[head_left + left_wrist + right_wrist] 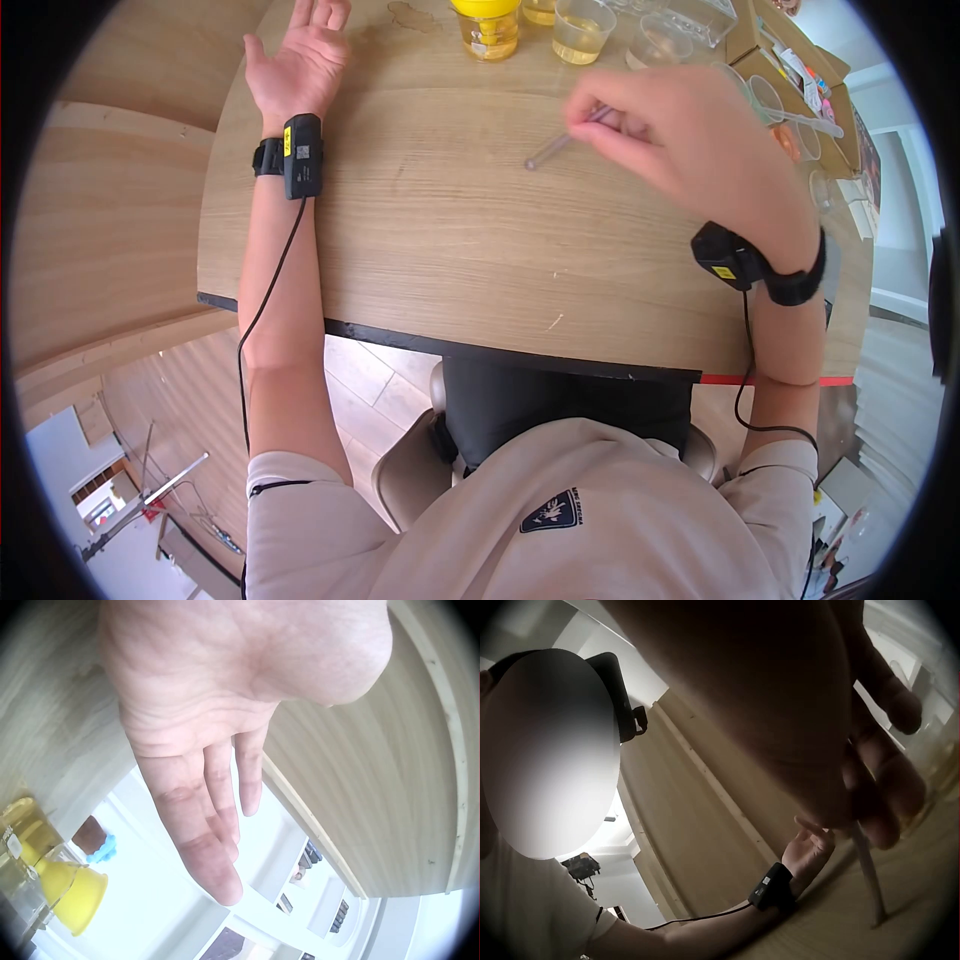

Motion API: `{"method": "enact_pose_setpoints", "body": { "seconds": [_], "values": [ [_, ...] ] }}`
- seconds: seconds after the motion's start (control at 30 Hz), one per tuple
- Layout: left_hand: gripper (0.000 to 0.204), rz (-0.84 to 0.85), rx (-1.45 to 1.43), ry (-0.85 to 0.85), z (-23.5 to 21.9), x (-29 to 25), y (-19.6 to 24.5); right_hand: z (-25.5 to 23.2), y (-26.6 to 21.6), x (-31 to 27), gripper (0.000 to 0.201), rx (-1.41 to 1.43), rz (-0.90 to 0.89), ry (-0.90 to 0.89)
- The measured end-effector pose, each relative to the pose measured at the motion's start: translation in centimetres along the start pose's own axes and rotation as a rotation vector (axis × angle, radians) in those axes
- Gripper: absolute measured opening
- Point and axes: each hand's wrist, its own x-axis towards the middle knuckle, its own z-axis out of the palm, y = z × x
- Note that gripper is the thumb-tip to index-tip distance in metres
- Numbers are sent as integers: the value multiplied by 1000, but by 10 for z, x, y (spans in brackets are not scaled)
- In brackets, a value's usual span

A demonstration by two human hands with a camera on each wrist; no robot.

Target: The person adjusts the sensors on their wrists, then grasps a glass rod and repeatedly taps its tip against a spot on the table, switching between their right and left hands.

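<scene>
My right hand pinches a thin, clear rod between thumb and fingers; its rounded lower end points down toward the tabletop. In the right wrist view the rod slants below the fingers of the right hand, its tip at or just above the wood; contact is hard to tell. The left hand lies palm up at the table's left side, holding nothing, and the left wrist view shows that hand with its fingers extended.
A yellow funnel sits in a glass vessel of yellow liquid. Beside it stand cups of pale liquid. More clear cups and a cardboard box of small items are at the right. A wet spot marks the far edge.
</scene>
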Motion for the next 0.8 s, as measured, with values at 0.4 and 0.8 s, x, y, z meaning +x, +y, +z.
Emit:
{"method": "enact_pose_setpoints", "body": {
  "seconds": [0.4, 0.8],
  "values": [
    [78, 4, 4, 2, -2, -1, -1, -11, 4, -1, 12, -48, 50, 38],
    [77, -2, 17, -2, -2, 0, 0, -20, 7, -1, 12, -171, 140, 49]
  ]
}}
